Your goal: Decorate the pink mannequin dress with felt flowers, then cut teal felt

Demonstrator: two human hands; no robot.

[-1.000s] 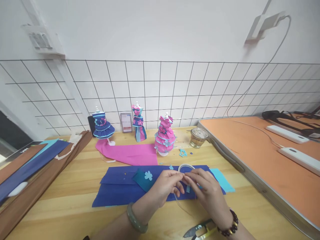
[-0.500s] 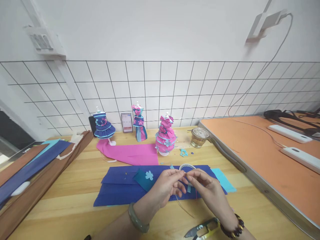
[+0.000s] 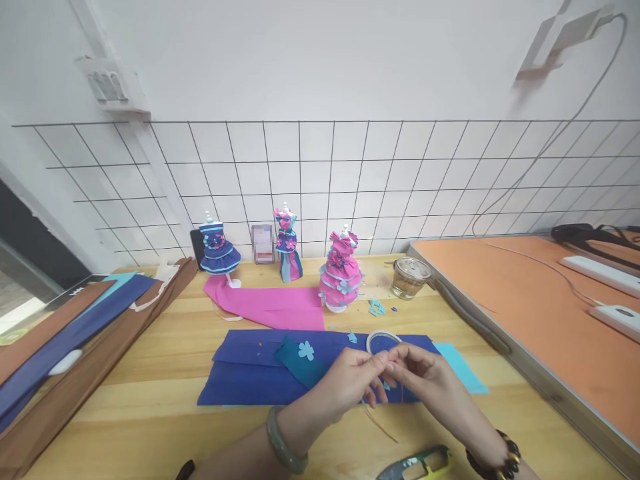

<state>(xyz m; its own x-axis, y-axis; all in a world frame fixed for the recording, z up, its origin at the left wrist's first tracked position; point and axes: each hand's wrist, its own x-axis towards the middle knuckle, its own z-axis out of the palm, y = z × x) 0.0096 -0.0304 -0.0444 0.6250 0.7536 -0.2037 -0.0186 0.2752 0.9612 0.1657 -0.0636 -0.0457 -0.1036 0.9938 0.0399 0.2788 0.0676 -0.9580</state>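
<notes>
My left hand [image 3: 350, 380] and my right hand [image 3: 427, 377] meet fingertip to fingertip above the blue crepe paper [image 3: 250, 387]. Both are closed in a pinch, and what lies between the fingertips is too small to make out. A thin pale strip [image 3: 379, 425] dangles below my left fingers; its upper end is hidden. Right behind the fingers is a white tape roll [image 3: 383, 335], partly covered by them. A light blue paper flower [image 3: 306, 351] rests by a teal paper piece [image 3: 300, 370] left of my hands. Yellow-and-black thread snips [image 3: 417, 463] lie near the front edge.
Three small dress forms in paper dresses, one blue [image 3: 219, 253], one multicoloured [image 3: 287, 247] and one pink [image 3: 341, 277], stand at the back. Nearby are pink paper [image 3: 280, 307], a phone [image 3: 263, 244] and a lidded glass cup [image 3: 410, 277]. Brown paper strips [image 3: 115, 340] lie left.
The view has shifted, so the table's things appear farther right. My hands keep pinching together at the same spot over the blue paper, with the fingertips drawn slightly closer.
</notes>
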